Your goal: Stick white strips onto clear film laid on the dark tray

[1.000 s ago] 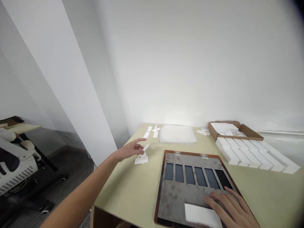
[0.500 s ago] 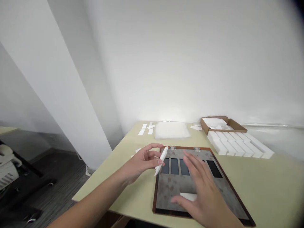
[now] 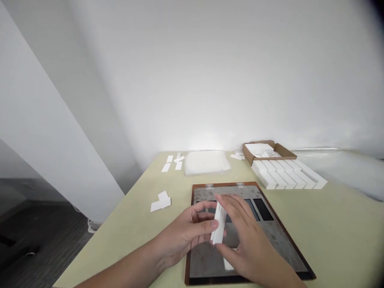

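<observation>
My left hand (image 3: 186, 234) and my right hand (image 3: 247, 240) meet over a grey metal plate (image 3: 270, 236) with dark rectangular slots and a brown rim. Both pinch a small folded white card piece (image 3: 219, 223), held upright between the fingertips. Another white piece (image 3: 228, 264) lies on the plate under my right hand, mostly hidden.
Flat white card pieces (image 3: 161, 202) lie on the pale table (image 3: 339, 224) left of the plate, more (image 3: 172, 163) at the back by a white stack (image 3: 207, 162). A cardboard tray (image 3: 267, 150) and rows of white boxes (image 3: 286, 176) sit back right. A wall rises behind.
My left hand picked a white piece from the table's left and carried it over the plate. My right hand lifted off the plate and took hold of the same piece.
</observation>
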`<state>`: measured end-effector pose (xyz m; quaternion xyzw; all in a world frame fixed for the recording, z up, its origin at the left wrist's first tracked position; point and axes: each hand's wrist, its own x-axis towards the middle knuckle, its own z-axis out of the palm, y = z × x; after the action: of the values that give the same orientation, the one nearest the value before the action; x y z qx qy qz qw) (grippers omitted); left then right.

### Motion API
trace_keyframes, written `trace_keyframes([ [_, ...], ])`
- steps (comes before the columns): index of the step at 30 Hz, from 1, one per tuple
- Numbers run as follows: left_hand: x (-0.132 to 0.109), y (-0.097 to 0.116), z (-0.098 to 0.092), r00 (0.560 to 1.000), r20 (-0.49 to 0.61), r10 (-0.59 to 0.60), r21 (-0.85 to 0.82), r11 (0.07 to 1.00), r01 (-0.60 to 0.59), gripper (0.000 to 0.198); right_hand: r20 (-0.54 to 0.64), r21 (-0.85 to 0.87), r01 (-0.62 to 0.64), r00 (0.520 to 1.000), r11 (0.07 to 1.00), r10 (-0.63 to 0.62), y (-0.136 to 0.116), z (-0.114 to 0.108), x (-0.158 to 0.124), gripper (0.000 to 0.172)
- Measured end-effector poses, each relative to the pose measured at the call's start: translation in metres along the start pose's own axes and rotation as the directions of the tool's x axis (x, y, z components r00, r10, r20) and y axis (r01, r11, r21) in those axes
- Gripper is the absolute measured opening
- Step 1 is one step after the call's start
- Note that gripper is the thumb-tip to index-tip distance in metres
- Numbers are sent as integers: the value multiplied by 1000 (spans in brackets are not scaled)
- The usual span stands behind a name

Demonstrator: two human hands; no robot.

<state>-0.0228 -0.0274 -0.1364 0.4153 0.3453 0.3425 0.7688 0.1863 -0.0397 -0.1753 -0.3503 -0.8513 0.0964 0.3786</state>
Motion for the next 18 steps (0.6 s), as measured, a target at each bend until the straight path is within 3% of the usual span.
trace_keyframes([
  [7,4,-13,-17,999,-2,-35,-97,995,34,51,168,69,-107,981,992,94,-5,-7,7,102],
  [10,6,-17,-24,999,12,-45,-144,989,46,46,180,110,-152,975,982,131,-6,-10,14,100],
  [14,10,-17,-33,998,47,-41,-179,983,49,42,128,120,-120,986,985,105,-4,-6,23,95],
  [18,16,-17,-43,997,69,-24,-162,986,35,45,172,89,-51,985,995,35,-2,-1,32,92],
])
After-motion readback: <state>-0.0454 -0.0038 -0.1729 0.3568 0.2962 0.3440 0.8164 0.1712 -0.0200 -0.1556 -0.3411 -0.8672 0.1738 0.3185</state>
